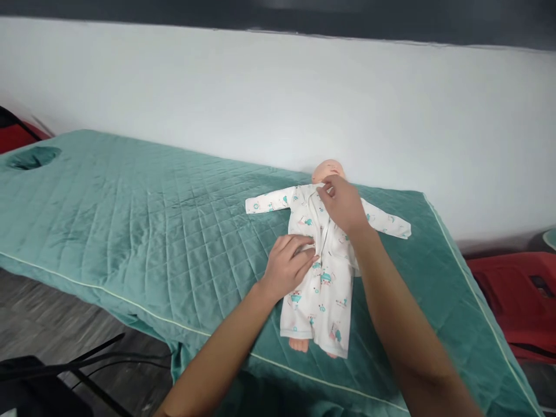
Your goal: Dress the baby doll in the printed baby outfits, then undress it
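Observation:
A baby doll [329,168] lies on its back, head toward the wall and feet toward me. It wears a white printed baby top [306,211] with sleeves spread out, and matching trousers [321,307]; its feet show below the cuffs. My right hand [345,202] is at the collar just below the doll's chin, thumb and fingers pinched on the cloth there. At waist height, my left hand [291,263] has its fingertips closed on the top's front edge. The cloth is creased between both hands.
A green quilted cover [182,231] lies over the long bed, which has a face hole [35,157] at the far left. A white wall [243,98] runs along the back. Red chairs [516,295] stand at the right; black cables [108,359] hang at lower left.

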Demonstrator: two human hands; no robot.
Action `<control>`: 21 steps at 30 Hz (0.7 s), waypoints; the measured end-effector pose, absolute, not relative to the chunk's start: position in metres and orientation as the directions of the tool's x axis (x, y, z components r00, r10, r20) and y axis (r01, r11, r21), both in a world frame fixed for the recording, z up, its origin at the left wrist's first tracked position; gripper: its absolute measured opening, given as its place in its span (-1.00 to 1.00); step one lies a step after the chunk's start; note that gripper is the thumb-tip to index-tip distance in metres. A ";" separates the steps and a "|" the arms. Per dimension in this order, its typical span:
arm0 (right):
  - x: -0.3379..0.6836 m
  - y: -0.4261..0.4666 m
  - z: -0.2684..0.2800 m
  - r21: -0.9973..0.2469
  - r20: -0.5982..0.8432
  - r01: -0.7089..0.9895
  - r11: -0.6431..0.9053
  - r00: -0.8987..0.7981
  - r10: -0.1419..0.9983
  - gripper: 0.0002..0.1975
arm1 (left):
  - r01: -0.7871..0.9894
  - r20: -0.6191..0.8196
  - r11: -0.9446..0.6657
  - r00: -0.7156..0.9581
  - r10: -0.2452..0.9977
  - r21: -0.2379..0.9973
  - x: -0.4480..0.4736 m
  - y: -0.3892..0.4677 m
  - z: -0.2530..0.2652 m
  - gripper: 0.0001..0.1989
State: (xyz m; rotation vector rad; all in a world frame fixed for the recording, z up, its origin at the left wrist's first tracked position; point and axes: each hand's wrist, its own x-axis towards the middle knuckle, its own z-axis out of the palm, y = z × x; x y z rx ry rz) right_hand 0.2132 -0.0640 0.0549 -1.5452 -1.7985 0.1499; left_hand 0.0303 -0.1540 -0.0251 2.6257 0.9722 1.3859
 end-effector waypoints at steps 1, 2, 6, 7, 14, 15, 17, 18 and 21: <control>0.207 -0.056 0.056 -0.487 0.394 0.849 0.206 0.003 0.919 -0.75 | 0.515 0.746 -0.804 0.400 0.532 0.297 0.030 -0.154 -0.025 -0.91; 0.201 -0.049 0.058 -0.440 0.328 0.887 0.139 0.014 0.945 -0.71 | 0.516 0.754 -0.801 0.385 0.533 0.303 0.030 -0.154 -0.025 -0.91; 0.181 -0.042 0.058 -0.289 0.153 0.957 -0.041 0.089 0.984 -0.59 | 0.497 0.780 -0.813 0.361 0.512 0.303 0.031 -0.153 -0.023 -0.91; 0.179 -0.042 0.057 -0.266 0.147 0.963 -0.042 0.084 0.986 -0.60 | 0.495 0.781 -0.817 0.368 0.505 0.295 0.032 -0.153 -0.023 -0.91; 0.186 -0.041 0.048 -0.444 0.283 0.892 0.081 0.054 0.958 -0.65 | 0.483 0.777 -0.826 0.385 0.497 0.290 0.033 -0.149 -0.021 -0.93; 0.190 -0.039 0.047 -0.522 0.302 0.848 0.095 0.079 0.950 -0.65 | 0.482 0.782 -0.828 0.380 0.493 0.288 0.034 -0.149 -0.019 -0.93; 0.200 -0.036 0.046 -0.666 0.329 0.736 0.123 0.141 0.934 -0.68 | 0.498 0.790 -0.831 0.393 0.470 0.247 0.036 -0.149 -0.013 -0.93; 0.205 -0.034 0.045 -0.719 0.339 0.681 0.137 0.172 0.925 -0.70 | 0.513 0.792 -0.832 0.411 0.452 0.209 0.037 -0.150 -0.009 -0.93; 0.220 -0.030 0.045 -0.777 0.380 0.608 0.165 0.243 0.892 -0.74 | 0.548 0.788 -0.832 0.474 0.393 0.085 0.042 -0.152 0.003 -0.93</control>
